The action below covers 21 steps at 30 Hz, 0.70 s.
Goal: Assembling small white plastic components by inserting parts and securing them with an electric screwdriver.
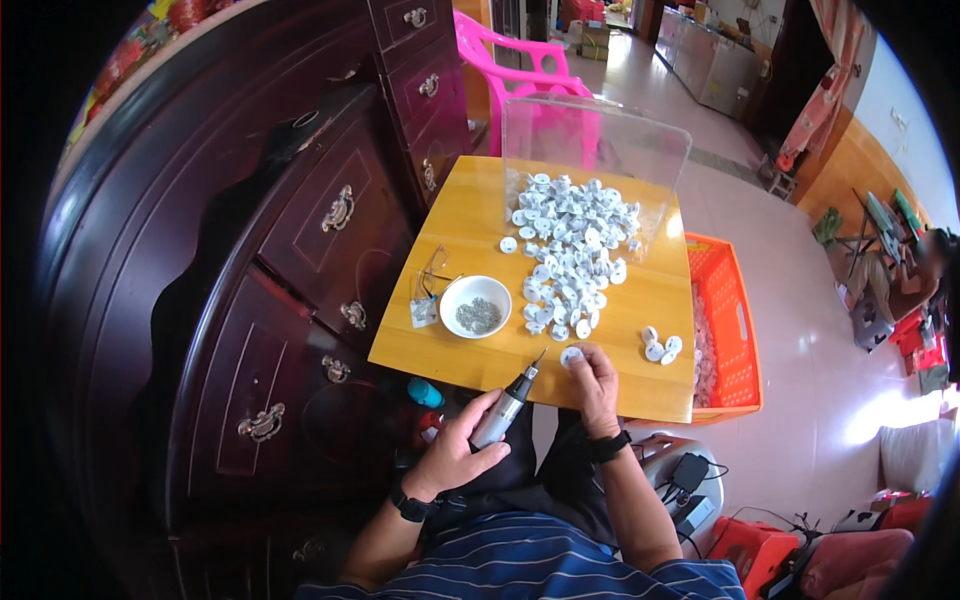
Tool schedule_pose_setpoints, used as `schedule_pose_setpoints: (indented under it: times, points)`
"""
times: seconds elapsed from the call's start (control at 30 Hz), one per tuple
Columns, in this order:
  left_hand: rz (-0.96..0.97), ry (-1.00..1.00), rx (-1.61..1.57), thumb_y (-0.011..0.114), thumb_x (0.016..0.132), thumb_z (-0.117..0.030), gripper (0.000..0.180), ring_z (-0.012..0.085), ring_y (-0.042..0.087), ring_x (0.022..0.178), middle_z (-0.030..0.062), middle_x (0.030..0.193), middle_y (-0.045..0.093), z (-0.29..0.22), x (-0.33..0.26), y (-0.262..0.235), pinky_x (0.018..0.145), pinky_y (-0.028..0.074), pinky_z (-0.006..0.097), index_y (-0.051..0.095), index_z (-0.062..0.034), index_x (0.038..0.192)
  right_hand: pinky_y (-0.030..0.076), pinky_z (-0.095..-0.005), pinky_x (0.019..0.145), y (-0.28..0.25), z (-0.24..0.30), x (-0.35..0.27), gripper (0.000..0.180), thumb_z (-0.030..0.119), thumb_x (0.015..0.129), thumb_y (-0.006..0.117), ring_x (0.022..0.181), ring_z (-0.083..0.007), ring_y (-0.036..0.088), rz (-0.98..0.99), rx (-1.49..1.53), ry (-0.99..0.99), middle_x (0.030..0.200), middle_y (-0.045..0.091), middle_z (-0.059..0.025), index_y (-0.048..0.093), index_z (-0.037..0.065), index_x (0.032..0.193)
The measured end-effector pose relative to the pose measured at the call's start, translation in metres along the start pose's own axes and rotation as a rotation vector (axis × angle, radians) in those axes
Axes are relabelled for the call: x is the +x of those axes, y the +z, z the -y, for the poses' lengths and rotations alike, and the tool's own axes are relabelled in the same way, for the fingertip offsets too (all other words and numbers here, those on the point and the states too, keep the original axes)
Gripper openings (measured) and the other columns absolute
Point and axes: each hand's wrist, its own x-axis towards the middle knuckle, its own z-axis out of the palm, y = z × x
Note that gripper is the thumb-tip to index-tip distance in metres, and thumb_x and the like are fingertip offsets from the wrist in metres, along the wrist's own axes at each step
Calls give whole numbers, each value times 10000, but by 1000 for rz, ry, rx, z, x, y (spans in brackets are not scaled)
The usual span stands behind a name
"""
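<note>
My left hand [462, 445] is wrapped round a grey and black electric screwdriver [505, 410], its thin bit pointing up over the near edge of the table. In my right hand [597, 385] a small round white plastic part [571, 357] is pinched at the fingertips, just right of the bit. A white bowl [450, 318] of tiny metal screws [478, 316] stands left of them. Behind, a large heap of similar white plastic parts [575, 235] spreads down the table's middle. A few more white parts [655, 350] lie at the right edge.
The wooden table [430, 220] bears a clear plastic bin [600, 125] on its side, eyeglasses [436, 268] and a small packet [424, 312]. An orange crate [738, 330] stands on the right. Dark drawers [300, 220] flank the left; a pink chair [520, 70] is behind. Another person [900, 285] sits far right.
</note>
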Motion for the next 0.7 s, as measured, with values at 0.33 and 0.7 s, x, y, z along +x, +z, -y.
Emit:
schedule_pose_setpoints:
  times: [0.33,0.7]
  points:
    - [43,-36,-21,726,898,-85,732,113,619,991,55,1205,595,-2,11,15,909,523,294,378,1,1536,561,-266,762,-8,-3,-3,225,215,1077,552,834,-121,655,-84,650,300,1011,656,-41,599,51,1224]
    - [49,-23,237,761,862,-159,765,329,655,1208,255,1305,638,-1,18,15,1009,506,384,392,21,1508,574,-244,764,-6,0,-1,255,120,1052,591,838,-99,670,-54,383,320,1089,702,-64,600,26,1289]
